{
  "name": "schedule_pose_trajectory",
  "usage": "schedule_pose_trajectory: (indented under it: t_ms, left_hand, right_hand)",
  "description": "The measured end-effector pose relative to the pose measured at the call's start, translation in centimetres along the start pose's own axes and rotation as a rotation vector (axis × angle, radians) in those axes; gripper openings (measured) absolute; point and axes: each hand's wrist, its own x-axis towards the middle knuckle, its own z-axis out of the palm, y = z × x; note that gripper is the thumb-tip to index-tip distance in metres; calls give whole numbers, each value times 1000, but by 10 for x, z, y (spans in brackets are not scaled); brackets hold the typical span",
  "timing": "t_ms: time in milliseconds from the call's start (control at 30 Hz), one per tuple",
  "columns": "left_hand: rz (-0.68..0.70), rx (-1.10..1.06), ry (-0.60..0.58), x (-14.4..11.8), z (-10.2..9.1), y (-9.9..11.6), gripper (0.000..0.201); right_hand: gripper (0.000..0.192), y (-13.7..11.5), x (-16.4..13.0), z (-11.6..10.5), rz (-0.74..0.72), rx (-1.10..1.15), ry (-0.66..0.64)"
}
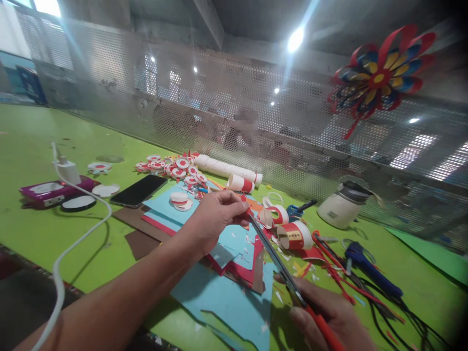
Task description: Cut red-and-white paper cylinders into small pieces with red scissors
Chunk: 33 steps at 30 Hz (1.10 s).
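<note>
My right hand (pixel 325 312) grips a pair of scissors (pixel 276 261) with red handles and long dark blades, pointing up and to the left. At the blade tips, my left hand (pixel 224 212) is closed in a pinch on a small red piece (pixel 250 212), probably paper; most of it is hidden by the fingers. Below the left hand lie light blue sheets (pixel 234 239) stacked over red and brown ones, strewn with small scraps. A white paper-cup piece with a red band (pixel 179 198) rests on the blue sheet left of the left hand.
Cut red-and-white paper cups (pixel 295 235) and a blue glue gun (pixel 373 268) with dark cables lie at right, near a white jug (pixel 341 207). A black phone (pixel 139 190), white cable (pixel 60 273) and paper flower discs (pixel 179 168) are at left. A perforated screen (pixel 292 131) stands behind.
</note>
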Motion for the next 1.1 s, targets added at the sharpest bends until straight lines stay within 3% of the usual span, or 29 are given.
schedule_pose_trajectory:
  t_ms: [500, 900, 1100]
  left_hand:
    - [-6, 28, -25, 0, -1, 0, 18]
    - [-24, 24, -26, 1, -2, -3, 20]
    - [10, 23, 26, 3, -5, -2, 18]
  right_hand:
    - [40, 4, -3, 2, 18, -15, 7]
    - [27, 3, 0, -8, -14, -100, -134]
    - [28, 0, 1, -7, -18, -129, -150]
